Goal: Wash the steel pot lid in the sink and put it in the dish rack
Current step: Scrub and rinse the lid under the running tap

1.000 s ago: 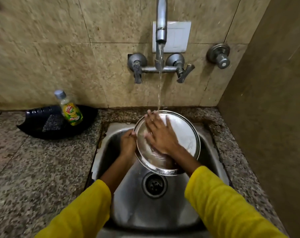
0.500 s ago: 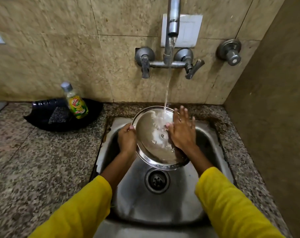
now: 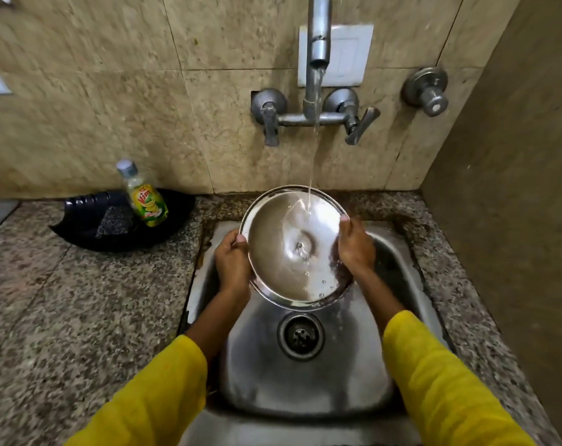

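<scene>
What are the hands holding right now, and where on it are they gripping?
Both hold the steel lid by its rim: the left hand on the left edge, the right hand on the right edge, under the running water.

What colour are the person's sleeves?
Yellow, both sleeves; the head view, the only one, shows them clearly.

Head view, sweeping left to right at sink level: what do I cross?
Black plastic tray → green-yellow dish soap bottle → left hand → round steel pot lid → right hand.
</scene>
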